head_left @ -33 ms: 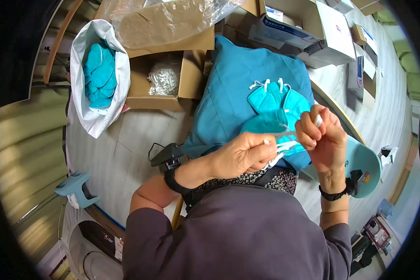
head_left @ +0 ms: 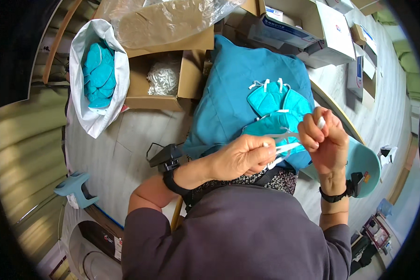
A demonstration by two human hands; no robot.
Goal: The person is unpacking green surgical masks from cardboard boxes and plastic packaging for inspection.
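White elastic straps (head_left: 284,149) stretch between my two hands above my lap. My left hand (head_left: 242,157) is closed on one end of them, and my right hand (head_left: 323,137) pinches the other end with curled fingers. Just beyond the hands, a teal face mask (head_left: 268,125) lies on a blue cloth-covered cushion (head_left: 238,79). More teal face masks (head_left: 265,100) with white straps lie behind it, partly overlapping. Whether the straps I hold join the nearest mask is hidden by my hands.
A white bag (head_left: 121,77) full of teal pieces stands at the far left. Beside it, a cardboard box (head_left: 154,102) holds a heap of white straps (head_left: 163,79). White boxes (head_left: 338,42) are at the far right; a light teal stool (head_left: 366,163) is by my right wrist.
My right hand has shifted slightly right and upward, drawing the straps out between my hands. The nearest mask, smeared by motion before, now shows sharply. My left hand has hardly moved.
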